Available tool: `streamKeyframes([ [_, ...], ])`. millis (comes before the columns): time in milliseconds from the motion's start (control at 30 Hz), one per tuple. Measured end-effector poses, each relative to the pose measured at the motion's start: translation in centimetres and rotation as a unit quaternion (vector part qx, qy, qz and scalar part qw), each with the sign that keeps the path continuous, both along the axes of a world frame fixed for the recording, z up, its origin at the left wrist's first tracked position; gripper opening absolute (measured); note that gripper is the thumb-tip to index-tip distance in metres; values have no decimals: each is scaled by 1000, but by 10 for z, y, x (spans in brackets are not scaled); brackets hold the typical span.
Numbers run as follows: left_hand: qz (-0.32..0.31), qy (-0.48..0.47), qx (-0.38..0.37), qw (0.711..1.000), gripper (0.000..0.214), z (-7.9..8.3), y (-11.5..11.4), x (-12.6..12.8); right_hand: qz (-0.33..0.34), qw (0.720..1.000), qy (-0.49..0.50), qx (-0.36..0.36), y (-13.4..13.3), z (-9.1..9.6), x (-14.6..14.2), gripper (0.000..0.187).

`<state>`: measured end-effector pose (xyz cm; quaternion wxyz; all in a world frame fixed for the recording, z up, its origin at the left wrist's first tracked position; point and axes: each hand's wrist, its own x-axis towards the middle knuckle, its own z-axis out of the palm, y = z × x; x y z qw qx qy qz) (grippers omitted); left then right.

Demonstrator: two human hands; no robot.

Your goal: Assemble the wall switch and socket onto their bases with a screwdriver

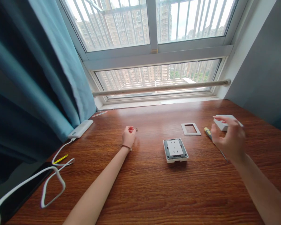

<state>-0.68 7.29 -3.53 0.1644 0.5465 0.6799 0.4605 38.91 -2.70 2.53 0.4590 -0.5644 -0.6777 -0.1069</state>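
Observation:
My left hand [128, 136] is closed in a pinch above the left-middle of the table. Thin dark pieces that look like screws [137, 129] stick out at its fingertips. My right hand [230, 137], slightly blurred, hovers on the right with thumb and fingers apart. It partly covers a white box-like piece [221, 125]. Just left of that hand lies a screwdriver [208, 132] with a yellow and dark handle, its shaft pointing toward me. Between the hands a wall socket [175, 147] sits face up on a white base. A white square cover frame [184, 131] lies flat behind it.
The brown wooden table [140, 193] reaches back to a barred window [154, 56]. At left, a white power bank [81, 128] with a white cable [61, 178] lies by a blue curtain [67, 78]. A yellow strip [61, 159] lies near the cable.

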Motion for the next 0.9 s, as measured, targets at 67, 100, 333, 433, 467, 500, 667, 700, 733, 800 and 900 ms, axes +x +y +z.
streamKeyframes([
  [67,21,27,-20,999,15,1,14,-19,-88,995,-35,-8,18,-22,17,32],
  [100,26,39,-29,998,14,0,19,-27,-135,990,-41,-24,26,-36,27,32],
  [333,-20,110,-71,991,23,-11,20,-36,-207,949,26,-236,55,-104,82,42],
  [433,-37,140,-78,986,24,-11,18,-32,-196,948,47,-247,55,-107,81,47],
  [467,-40,150,-81,985,23,-11,18,-31,-190,949,54,-247,55,-107,80,49],
  [500,-43,159,-84,983,22,-10,18,-31,-184,949,62,-248,54,-106,78,50],
  [667,-46,194,-95,975,13,-8,18,-30,-170,944,87,-268,53,-102,73,54],
  [700,-45,199,-95,974,12,-8,19,-30,-171,943,90,-270,53,-102,73,54],
  [733,-44,202,-93,974,11,-8,19,-29,-172,942,92,-272,53,-102,74,54],
  [800,-43,208,-83,974,10,-8,19,-28,-173,942,95,-271,54,-102,74,55],
  [900,-46,213,-61,974,8,-7,19,-24,-168,944,100,-267,53,-101,72,55],
])
